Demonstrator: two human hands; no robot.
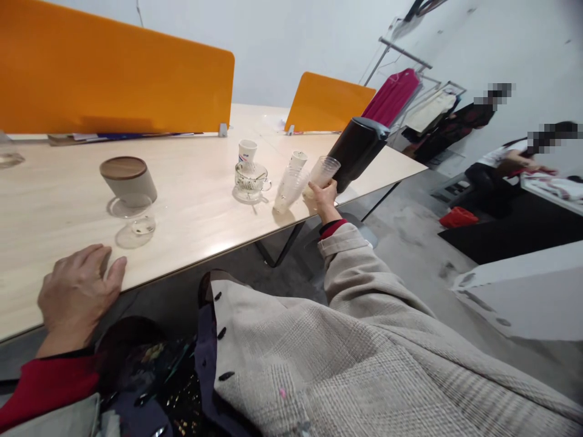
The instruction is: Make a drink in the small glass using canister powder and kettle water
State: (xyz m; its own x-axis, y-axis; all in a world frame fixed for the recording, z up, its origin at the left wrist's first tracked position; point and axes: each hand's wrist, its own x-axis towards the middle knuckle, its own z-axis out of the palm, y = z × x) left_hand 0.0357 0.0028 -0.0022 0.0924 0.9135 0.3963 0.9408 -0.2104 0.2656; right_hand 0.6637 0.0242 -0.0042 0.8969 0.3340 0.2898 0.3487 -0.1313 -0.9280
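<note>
My right hand [324,199] is closed around a clear plastic cup [326,170] at the table's right part. Beside it, to the left, stands a stack of clear plastic cups [290,187], with a white paper cup [298,159] just behind. My left hand [79,288] rests on the table [195,221] near its front edge, thumb apart from the fingers, holding nothing. Ahead of that hand are a small clear glass lid [143,227] and a pale canister with a brown wooden top [130,177]. A ribbed glass teacup [250,180] sits on a glass saucer mid-table.
Another paper cup [247,150] stands behind the teacup. A large black cylindrical container [357,152] is close to my right hand. Orange dividers [113,73] line the back. Two people are at the right, near a clothes rack [405,51] and a black-sided table [510,224].
</note>
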